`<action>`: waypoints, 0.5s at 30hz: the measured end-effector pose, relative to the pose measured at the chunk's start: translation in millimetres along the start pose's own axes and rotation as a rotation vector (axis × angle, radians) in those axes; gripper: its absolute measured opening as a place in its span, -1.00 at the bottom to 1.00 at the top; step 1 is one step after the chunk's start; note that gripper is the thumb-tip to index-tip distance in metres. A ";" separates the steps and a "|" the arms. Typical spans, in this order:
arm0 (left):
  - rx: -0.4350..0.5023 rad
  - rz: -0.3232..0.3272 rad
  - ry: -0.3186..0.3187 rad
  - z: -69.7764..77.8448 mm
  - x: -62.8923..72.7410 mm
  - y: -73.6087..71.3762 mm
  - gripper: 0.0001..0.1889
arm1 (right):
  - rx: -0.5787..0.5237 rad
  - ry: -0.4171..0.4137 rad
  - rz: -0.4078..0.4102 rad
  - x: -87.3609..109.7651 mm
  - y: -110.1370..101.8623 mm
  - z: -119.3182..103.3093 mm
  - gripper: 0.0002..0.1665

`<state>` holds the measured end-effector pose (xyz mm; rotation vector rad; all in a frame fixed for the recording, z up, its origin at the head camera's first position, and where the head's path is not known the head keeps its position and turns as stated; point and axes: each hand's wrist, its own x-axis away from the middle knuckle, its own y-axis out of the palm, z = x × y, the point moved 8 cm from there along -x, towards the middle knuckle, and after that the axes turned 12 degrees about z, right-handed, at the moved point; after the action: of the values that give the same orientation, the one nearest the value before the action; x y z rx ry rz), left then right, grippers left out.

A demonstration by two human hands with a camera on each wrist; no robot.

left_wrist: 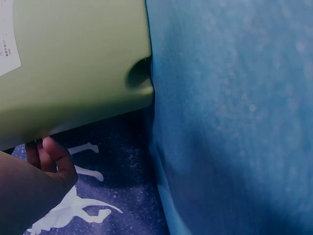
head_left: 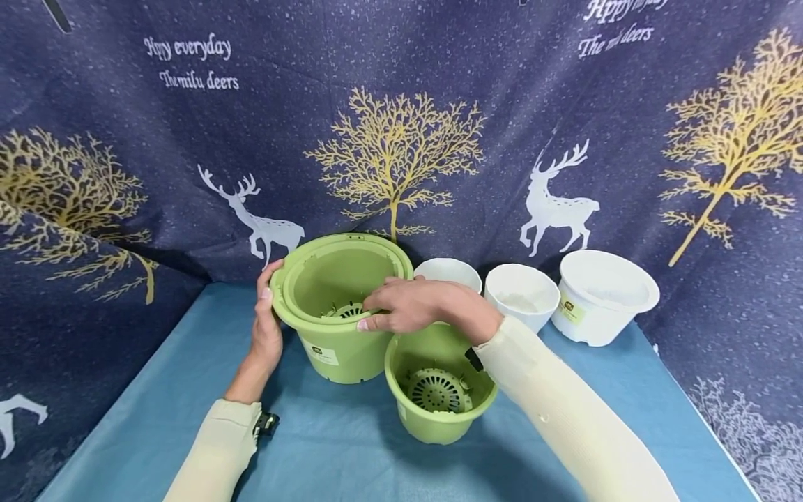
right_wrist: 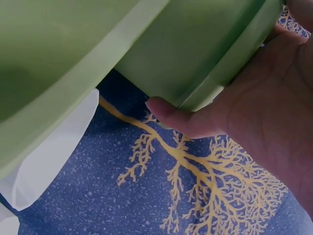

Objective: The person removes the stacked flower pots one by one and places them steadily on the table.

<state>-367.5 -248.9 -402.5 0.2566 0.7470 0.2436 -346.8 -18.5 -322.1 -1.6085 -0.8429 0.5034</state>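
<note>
A large green flower pot [head_left: 354,359] stands on the left part of the table, a pale label on its front and a second rim showing inside its outer rim. My left hand [head_left: 268,328] grips this pot at its left rim; in the left wrist view its fingers [left_wrist: 58,156] lie against the pot's side. Across the right rim, my right hand [head_left: 417,303] holds on with the thumb outside and the other fingers reaching inside. Below my right forearm sits a smaller green flower pot [head_left: 433,427] with a slotted disc [head_left: 438,390] at its bottom.
Along the back right stand a white pot [head_left: 448,270] partly hidden by my hand, another white pot [head_left: 522,293], and a larger white pot [head_left: 592,324] with a label. A dark blue printed cloth [head_left: 439,42] hangs behind the blue-covered table [head_left: 314,446].
</note>
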 end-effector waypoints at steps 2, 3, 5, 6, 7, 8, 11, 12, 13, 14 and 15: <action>-0.002 -0.003 -0.003 -0.1 0.4 0.6 -0.38 | -0.005 0.005 0.004 0.6 -0.1 0.1 -0.22; -0.003 -0.003 -0.005 -0.3 0.5 0.6 -0.38 | -0.006 0.005 0.007 0.8 -0.2 0.0 -0.21; -0.004 -0.003 -0.007 -0.6 0.9 0.7 -0.38 | -0.007 0.002 0.013 1.4 -0.3 -0.4 -0.22; -0.006 -0.002 -0.006 -0.7 0.9 0.5 -0.38 | -0.007 -0.002 0.017 1.4 -0.5 -0.8 -0.23; -0.006 -0.002 -0.006 -0.7 0.9 0.4 -0.38 | -0.007 -0.007 0.021 1.4 -0.6 -1.2 -0.24; -0.006 -0.002 -0.005 -0.7 0.9 0.4 -0.38 | -0.005 -0.016 0.026 1.2 -0.8 -1.8 -0.25; -0.006 0.000 0.000 -0.3 0.8 0.0 -0.38 | -0.003 -0.045 0.047 0.6 -1.4 -3.6 -0.35; -0.006 0.000 0.001 -0.2 0.6 -0.1 -0.37 | -0.002 -0.055 0.054 0.4 -1.9 -4.2 -0.39; -0.006 0.000 0.001 -0.2 0.4 0.0 -0.37 | -0.001 -0.063 0.060 0.2 -2.2 -4.6 -0.43; -0.007 0.002 0.001 -0.3 0.2 -0.1 -0.37 | 0.001 -0.069 0.066 0.1 -2.6 -4.9 -0.46; -0.007 0.003 0.001 -0.4 -0.1 -0.2 -0.37 | 0.001 -0.073 0.070 0.1 -3.0 -5.1 -0.49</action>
<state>-367.8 -249.1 -402.7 0.2506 0.7466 0.2493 -343.9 -21.6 -318.2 -1.6316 -0.8426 0.6150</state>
